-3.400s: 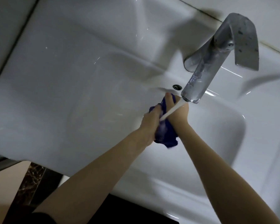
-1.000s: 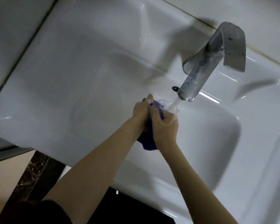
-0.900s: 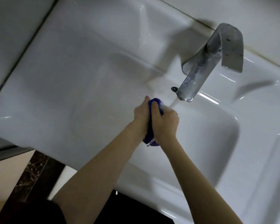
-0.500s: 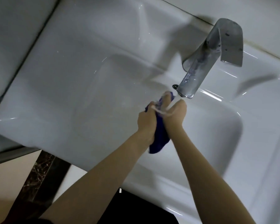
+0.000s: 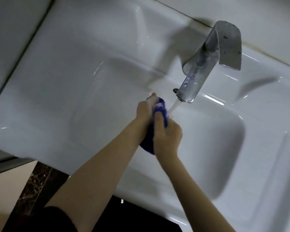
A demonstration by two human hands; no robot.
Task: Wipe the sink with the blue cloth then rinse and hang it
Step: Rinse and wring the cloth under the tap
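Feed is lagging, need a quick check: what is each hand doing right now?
Left hand: gripping the blue cloth.
Right hand: gripping the same blue cloth, right by the water stream from the tap.

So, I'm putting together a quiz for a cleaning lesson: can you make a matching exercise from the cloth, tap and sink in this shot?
Things:
1 cloth
2 tap
3 sink

States:
A white and glossy
B running water
C gripped by the left hand and the right hand

Pairs: 1-C, 2-B, 3-A
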